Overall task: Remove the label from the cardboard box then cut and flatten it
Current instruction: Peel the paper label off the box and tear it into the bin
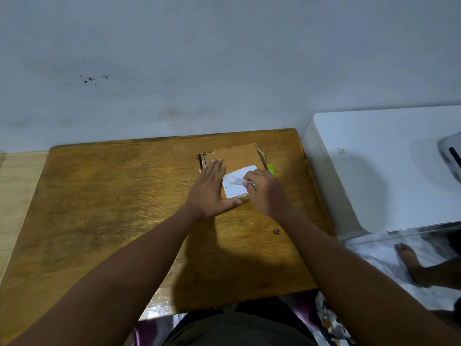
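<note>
Fingers of the left hand (pixel 210 189) lie straight and flat, pressing the cardboard box (pixel 234 158) onto the wooden table (pixel 99 208) near its far right corner, while the right hand (pixel 262 189) pinches a peeled corner of the white label (pixel 237 182).

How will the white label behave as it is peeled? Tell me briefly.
The white label is probably thin and floppy: its lifted corner curls over where the right hand pinches it. It may tear, so a slow pull seems wise. The cardboard box looks light; the left hand presses it flat.
</note>
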